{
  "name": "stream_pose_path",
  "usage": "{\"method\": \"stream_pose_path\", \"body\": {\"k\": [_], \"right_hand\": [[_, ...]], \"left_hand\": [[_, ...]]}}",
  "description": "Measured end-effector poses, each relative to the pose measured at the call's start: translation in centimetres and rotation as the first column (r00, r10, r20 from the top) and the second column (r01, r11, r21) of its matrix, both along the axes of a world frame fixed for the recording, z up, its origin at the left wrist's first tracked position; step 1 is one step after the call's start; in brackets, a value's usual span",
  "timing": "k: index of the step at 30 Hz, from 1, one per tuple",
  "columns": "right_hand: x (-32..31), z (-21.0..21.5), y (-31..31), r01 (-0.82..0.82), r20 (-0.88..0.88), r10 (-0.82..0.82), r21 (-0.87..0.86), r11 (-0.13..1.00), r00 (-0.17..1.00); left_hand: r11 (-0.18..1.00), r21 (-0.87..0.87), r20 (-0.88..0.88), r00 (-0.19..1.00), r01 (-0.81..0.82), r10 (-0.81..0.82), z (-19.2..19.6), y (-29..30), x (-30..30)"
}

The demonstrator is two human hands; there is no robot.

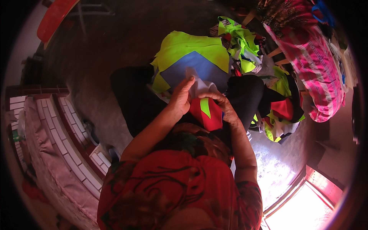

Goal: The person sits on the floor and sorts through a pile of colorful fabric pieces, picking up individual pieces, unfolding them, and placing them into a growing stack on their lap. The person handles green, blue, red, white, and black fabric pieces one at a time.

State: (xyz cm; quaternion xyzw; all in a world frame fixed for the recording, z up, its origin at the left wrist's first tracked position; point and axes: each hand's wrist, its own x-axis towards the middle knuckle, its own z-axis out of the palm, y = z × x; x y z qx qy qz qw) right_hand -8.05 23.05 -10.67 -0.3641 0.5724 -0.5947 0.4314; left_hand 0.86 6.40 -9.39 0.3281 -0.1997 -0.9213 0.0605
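Observation:
Over my lap, my left hand (181, 97) and my right hand (221, 104) work close together on a thin pale grey cloth piece (204, 86). My left fingers are pressed together at its left edge, one end of the cloth showing just past the fingertips. From the right, my right hand curls over the lower part of the cloth. Directly below lies a red cloth piece (210, 118) with a neon-yellow strip (206, 107), partly under my right fingers. Beyond my hands, a neon-yellow cloth (182, 44) and a blue-grey cloth (191, 63) lie stacked between my knees.
Mixed fabric scraps (245, 46) are heaped at the far right, and more scraps (281, 109) lie beside my right knee. A pink checked cloth bundle (312, 73) stands at the right. White tiling (63, 138) edges the left side. Bright light comes from an opening (301, 209) at the lower right.

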Motion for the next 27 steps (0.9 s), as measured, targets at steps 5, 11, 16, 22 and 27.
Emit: {"method": "stream_pose_path", "body": {"k": [5, 11, 16, 22, 27], "right_hand": [[0.3, 0.2, 0.3, 0.190, 0.446, -0.212, 0.096, 0.977, 0.869], [-1.8, 0.1, 2.3, 0.519, 0.309, -0.478, -0.065, 0.852, 0.822], [-3.3, 2.3, 4.1, 0.614, -0.946, -0.145, 0.068, 0.787, 0.290], [-3.5, 4.5, 3.3, 0.637, -0.984, -0.012, 0.104, 0.764, 0.175], [-4.0, -1.6, 5.3, 0.644, -0.941, -0.277, -0.091, 0.760, 0.194]], "left_hand": [[0.990, -0.114, 0.001, 0.996, -0.086, 0.087, -0.2, -0.8, 0.1], [0.850, -0.409, -0.084, 0.942, -0.331, 0.326, 1.2, -4.7, 0.9], [0.719, -0.509, -0.177, 0.875, -0.473, 0.450, 0.5, -8.6, 2.7], [0.701, -0.513, -0.175, 0.860, -0.495, 0.479, 1.7, -10.3, 2.5], [0.845, -0.323, -0.356, 0.882, -0.427, 0.309, 4.0, -10.0, 0.6]]}}
